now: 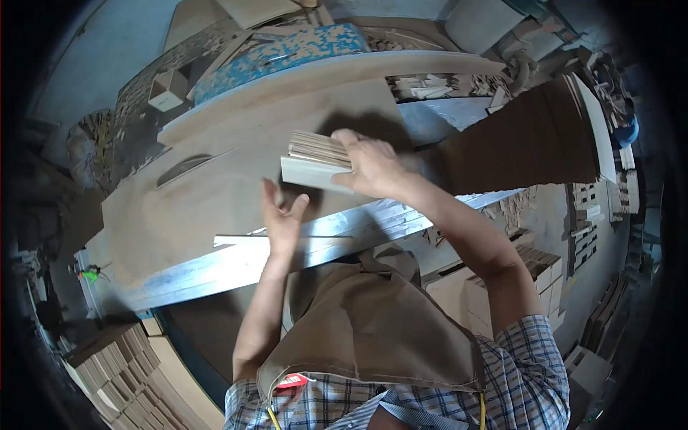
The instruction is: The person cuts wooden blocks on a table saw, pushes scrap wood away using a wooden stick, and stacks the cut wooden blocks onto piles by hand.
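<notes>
My right hand point(373, 166) grips a stack of thin boards point(314, 159) by its right end. The boards are pale, with a whitish face toward me and layered edges on top. Just left of and below the stack is my left hand point(283, 217), its thumb and fingers apart and holding nothing. Both hands are over the brown worktable point(236, 140). Close to my left wrist, a narrow white strip point(240, 241) lies along the table's shiny metal front edge point(215, 266).
A curved slot with a thin plate point(192, 170) breaks the tabletop at left. Behind runs a long wooden rail point(315, 74) and a chipped blue panel point(287, 57). A tall dark stack of sheets point(519, 140) stands at right. Piled boards point(118, 365) sit at lower left.
</notes>
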The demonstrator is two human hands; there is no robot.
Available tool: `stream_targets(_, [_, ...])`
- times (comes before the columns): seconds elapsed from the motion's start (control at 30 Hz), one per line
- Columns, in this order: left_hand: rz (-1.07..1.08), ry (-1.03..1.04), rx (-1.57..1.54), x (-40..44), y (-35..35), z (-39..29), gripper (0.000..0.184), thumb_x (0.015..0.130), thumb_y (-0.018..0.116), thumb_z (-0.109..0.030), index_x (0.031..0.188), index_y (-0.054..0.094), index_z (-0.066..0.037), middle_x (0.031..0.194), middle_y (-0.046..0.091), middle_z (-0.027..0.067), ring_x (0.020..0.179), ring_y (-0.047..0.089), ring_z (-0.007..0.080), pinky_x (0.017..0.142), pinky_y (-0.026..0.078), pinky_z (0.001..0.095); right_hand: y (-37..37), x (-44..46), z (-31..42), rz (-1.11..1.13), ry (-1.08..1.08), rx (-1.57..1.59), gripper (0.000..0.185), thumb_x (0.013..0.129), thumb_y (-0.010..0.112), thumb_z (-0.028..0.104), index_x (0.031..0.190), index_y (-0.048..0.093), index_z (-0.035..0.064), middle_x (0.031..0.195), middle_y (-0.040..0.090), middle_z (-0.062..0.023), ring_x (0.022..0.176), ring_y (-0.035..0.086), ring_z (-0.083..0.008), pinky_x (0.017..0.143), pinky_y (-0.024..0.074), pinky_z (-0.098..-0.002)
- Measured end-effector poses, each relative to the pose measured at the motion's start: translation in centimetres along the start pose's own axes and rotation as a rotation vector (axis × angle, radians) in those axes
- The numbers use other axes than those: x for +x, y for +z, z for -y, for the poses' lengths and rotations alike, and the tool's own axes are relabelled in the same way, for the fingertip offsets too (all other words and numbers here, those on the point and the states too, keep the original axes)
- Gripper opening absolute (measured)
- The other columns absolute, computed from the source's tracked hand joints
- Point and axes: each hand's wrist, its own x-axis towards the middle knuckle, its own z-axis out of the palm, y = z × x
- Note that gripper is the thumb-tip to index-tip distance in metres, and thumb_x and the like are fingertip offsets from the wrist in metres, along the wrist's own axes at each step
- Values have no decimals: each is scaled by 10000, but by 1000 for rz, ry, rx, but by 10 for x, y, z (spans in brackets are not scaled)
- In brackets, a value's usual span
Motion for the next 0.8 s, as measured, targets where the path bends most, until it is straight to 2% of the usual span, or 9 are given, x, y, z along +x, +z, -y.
stream_targets(0.1, [81,130,161,20,-25,-47,979,885,805,-106,1629,181,19,1660,298,244,1484,389,356,1202,365,434,0,13,8,-29,-284,-191,658,760,842,217,1304,511,49,1209,664,-182,1148,658,-373,1004,512,-470])
stream_targets(0.3, [340,61,67,36,-15,-30,881,914,763,-36,1622,240,-11,1616,409,196,1456,440,303,1208,360,390,59,29,-11,93,-375,-398,674,800,804,194,1389,513,40,1319,605,-158,1276,573,-349,1085,450,-453])
stream_targets(0.4, [334,47,59,31,-14,-24,874,916,755,-21,1623,240,-9,1599,425,195,1467,428,304,1216,351,391,54,3,-23,-170,-401,-343,782,785,815,230,1461,476,28,1398,574,-192,1329,530,-400,1134,417,-460])
stream_targets(0.5, [323,88,62,36,-12,-19,874,922,745,-17,1628,231,-15,1597,417,205,1471,421,305,1221,345,392,68,-14,-52,-329,-213,-86,927,780,825,212,1567,369,33,1513,487,-238,1432,440,-426,1200,352,-457])
stream_targets(0.57, [309,111,76,32,-10,-14,872,931,723,1,1635,209,-17,1594,411,220,1464,425,313,1228,336,394,97,-26,-71,-269,107,413,1009,785,825,168,1619,274,30,1605,375,-258,1511,353,-397,1239,292,-434])
stream_targets(0.6, [324,109,79,29,-8,-13,872,931,723,1,1635,209,-17,1594,411,220,1464,425,313,1228,336,394,106,-27,-73,-236,69,552,1041,814,792,90,1650,176,26,1648,315,-247,1539,317,-336,1247,267,-394])
stream_targets(0.63, [319,107,66,29,-5,-14,876,938,713,7,1638,187,-16,1587,416,217,1461,427,304,1226,335,387,132,-20,-78,-298,-77,832,1015,832,760,80,1647,158,14,1593,397,-256,1499,382,-328,1236,308,-406])
stream_targets(0.7, [296,99,41,27,-2,-12,886,953,693,19,1646,142,-12,1575,426,211,1455,431,284,1222,332,371,154,-16,-60,-438,-72,797,959,853,718,37,1643,177,12,1605,385,-226,1484,404,-292,1222,326,-375])
stream_targets(0.8, [264,71,26,36,-2,-5,893,957,700,3,1649,136,-21,1545,466,202,1426,464,269,1198,360,357,149,-11,-55,-345,2,927,900,879,683,31,1637,199,11,1618,364,-213,1488,399,-294,1218,335,-375])
